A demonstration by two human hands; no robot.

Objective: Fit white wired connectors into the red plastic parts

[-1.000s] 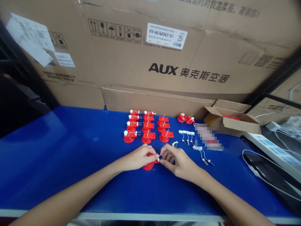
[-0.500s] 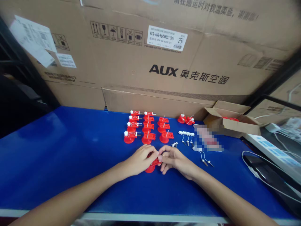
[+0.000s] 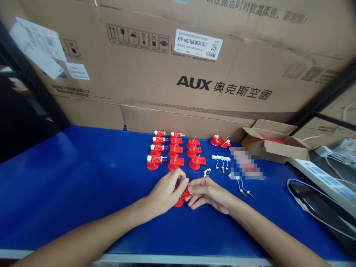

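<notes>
The red round-based plastic piece sits between the two hands. The right hand pinches its right end, nearly closed; the left hand curls over its top, its hold hidden. Beyond it, five red stands carry white connectors and wires, while six pin-topped stands show none. The blue surface stretches widely leftward of it, its pale front edge well nearer the person.
</notes>
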